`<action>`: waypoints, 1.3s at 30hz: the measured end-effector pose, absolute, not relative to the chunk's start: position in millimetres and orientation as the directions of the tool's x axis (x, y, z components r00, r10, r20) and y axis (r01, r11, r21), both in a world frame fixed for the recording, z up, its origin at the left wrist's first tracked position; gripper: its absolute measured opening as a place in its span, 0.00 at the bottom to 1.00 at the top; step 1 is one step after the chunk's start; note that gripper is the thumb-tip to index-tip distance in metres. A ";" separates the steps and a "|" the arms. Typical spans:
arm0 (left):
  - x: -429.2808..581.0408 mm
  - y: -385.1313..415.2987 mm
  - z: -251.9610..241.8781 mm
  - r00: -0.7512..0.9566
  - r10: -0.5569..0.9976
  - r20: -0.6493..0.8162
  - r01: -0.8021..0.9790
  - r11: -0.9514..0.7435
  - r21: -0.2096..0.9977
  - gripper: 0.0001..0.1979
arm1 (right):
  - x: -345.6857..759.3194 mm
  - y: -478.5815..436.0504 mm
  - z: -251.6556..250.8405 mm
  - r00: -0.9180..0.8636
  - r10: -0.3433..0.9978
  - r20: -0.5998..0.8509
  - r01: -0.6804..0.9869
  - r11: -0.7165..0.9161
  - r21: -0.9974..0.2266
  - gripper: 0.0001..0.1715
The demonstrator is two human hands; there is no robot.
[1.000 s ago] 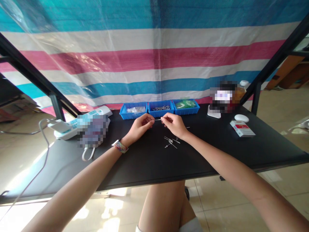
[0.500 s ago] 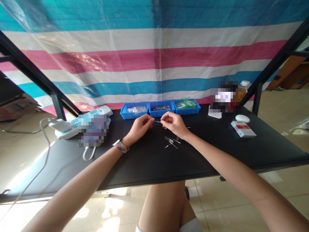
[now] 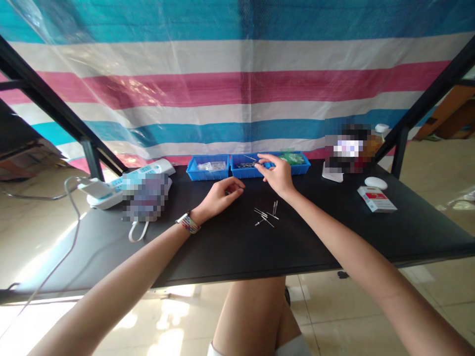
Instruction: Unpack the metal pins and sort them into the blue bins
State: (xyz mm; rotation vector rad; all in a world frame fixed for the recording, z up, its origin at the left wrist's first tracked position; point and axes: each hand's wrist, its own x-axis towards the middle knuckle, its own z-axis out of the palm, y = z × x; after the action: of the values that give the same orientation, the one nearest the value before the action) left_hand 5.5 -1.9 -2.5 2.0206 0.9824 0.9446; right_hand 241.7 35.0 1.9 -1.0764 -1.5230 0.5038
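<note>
Over the middle blue bin [image 3: 245, 172], which holds a heap of thin metal pins like blind rivets, my right hand [image 3: 276, 174] hovers with its thumb and forefinger apart. A single rivet [image 3: 250, 157] shows just left of the forefinger tip; it does not appear pinched. My left hand [image 3: 222, 194] rests low over the table in front of the bins, its fingers curled in toward the thumb. What lies inside that curl, if anything, is hidden. Several loose rivets [image 3: 264, 215] lie scattered on the black table [image 3: 222, 252] below my right hand.
The left blue bin [image 3: 208, 175] holds clear plastic bags, the right bin [image 3: 302, 170] green-marked packets. A power strip [image 3: 139, 173] with a plugged-in charger [image 3: 94, 190] stands at left. At right are a small box [image 3: 376, 199], a white rounded object [image 3: 376, 183] and a bottle [image 3: 381, 133].
My right hand has moved away from the left, up and forward to the middle bin, and its fingers have spread. My left hand has shifted slightly right, fingers still curled.
</note>
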 end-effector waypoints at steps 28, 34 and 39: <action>19.3 -21.1 6.6 0.786 0.558 0.265 0.399 -0.786 0.472 0.05 | 243.7 26.4 -17.1 -0.151 0.784 0.602 0.506 0.585 -0.634 0.07; 17.1 -17.3 2.8 0.755 0.594 0.276 0.399 -0.751 0.525 0.03 | 243.4 24.5 -16.1 -0.172 0.797 0.580 0.434 0.589 -0.681 0.06; 10.3 -4.3 -5.5 0.554 0.755 0.349 0.430 -0.619 0.657 0.04 | 241.8 14.0 -7.8 -0.259 0.842 0.473 0.244 0.531 -0.811 0.07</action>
State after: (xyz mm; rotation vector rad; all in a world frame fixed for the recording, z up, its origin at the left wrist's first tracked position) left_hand 10.3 -4.3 -5.5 2.2851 0.9533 0.8541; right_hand 241.8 14.0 -7.8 -0.9063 -1.7798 0.7559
